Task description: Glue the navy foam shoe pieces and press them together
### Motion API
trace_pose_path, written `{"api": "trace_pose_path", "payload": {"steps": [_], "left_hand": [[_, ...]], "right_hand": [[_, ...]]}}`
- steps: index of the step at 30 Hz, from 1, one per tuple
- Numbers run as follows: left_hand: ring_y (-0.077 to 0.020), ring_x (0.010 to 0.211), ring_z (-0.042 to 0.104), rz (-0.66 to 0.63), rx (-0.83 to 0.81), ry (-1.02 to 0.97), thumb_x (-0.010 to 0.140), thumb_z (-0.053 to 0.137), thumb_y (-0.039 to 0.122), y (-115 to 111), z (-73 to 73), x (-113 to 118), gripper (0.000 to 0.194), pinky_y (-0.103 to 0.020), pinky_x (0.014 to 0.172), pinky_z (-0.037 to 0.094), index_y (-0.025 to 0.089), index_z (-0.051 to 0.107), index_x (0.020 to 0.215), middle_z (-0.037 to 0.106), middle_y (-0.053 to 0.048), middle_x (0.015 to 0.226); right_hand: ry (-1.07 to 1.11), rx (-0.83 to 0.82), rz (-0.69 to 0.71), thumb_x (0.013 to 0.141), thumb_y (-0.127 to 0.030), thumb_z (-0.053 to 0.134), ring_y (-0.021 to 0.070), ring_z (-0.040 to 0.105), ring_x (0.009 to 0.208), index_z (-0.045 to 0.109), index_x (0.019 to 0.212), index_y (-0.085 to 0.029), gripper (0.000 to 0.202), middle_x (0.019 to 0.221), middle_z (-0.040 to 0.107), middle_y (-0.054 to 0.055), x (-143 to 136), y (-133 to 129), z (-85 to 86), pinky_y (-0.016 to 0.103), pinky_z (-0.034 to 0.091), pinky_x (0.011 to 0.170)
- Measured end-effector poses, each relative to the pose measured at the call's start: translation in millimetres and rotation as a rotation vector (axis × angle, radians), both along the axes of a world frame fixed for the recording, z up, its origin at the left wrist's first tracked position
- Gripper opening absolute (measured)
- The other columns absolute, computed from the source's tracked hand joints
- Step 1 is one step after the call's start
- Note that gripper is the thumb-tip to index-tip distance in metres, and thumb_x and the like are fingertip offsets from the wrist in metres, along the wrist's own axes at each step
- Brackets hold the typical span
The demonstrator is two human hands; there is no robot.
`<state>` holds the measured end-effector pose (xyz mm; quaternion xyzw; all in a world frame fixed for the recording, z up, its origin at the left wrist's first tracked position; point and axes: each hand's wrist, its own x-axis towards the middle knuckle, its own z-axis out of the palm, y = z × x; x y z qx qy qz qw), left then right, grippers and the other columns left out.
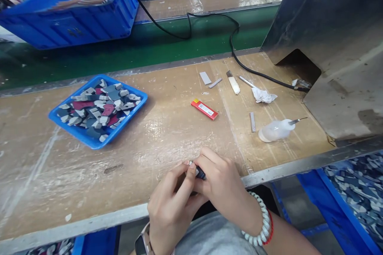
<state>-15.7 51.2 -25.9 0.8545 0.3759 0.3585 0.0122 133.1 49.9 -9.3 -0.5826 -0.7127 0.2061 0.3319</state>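
Note:
Near the front edge of the workbench (167,127), my left hand (172,203) and my right hand (223,183) meet, fingers closed around a small dark and white piece (200,172). The fingers hide most of it. Both hands grip this piece between fingertips and thumbs. Beyond them lies a red packet (205,110) with a white label. To the left, a blue tray (100,145) holds many small grey, white and dark red pieces (95,111). A translucent bottle (275,130) with a thin metal tip lies on the right.
Behind the packet are a white-handled blade (233,83), a pen-like tool (247,81), crumpled tissue (263,95) and grey strips (253,122). A black cable (263,75) runs to a metal housing (338,55). A blue crate (74,24) stands back left; more piece-filled bins (359,199) sit below.

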Motion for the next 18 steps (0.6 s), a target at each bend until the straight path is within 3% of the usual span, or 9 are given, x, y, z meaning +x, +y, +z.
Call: {"api": "trace_pose_path", "payload": {"steps": [7,13,18], "left_hand": [[-0.0230,0.101,0.065,0.012,0.023,0.006,0.085,0.071,0.013,1.2,0.0,1.0,0.025,-0.027,0.087,0.053,0.002,0.066,0.107,0.065,-0.016,0.105],[-0.0242,0.102,0.066,-0.011,0.025,-0.008,0.084,0.072,0.014,1.8,1.7,2.3,0.026,-0.029,0.087,0.053,0.000,0.067,0.106,0.066,-0.016,0.102],[-0.0238,0.103,0.066,-0.007,0.047,-0.020,0.081,0.074,0.011,2.5,1.3,2.4,0.027,-0.028,0.091,0.053,0.000,0.068,0.105,0.066,-0.016,0.102]], "right_hand": [[0.040,-0.001,-0.025,0.100,-0.043,0.046,0.0091,0.040,0.058,0.052,0.071,-0.018,0.038,0.074,0.046,-0.004,0.5,0.7,0.5,0.028,0.029,0.054],[0.078,-0.077,0.000,0.091,-0.036,0.065,0.0080,0.037,0.059,0.047,0.071,-0.019,0.032,0.074,0.040,-0.006,0.1,1.1,-1.1,0.027,0.027,0.055],[0.081,-0.072,0.007,0.095,-0.038,0.058,0.0082,0.038,0.059,0.048,0.071,-0.019,0.032,0.074,0.041,-0.006,1.1,2.4,-0.5,0.027,0.028,0.055]]}}
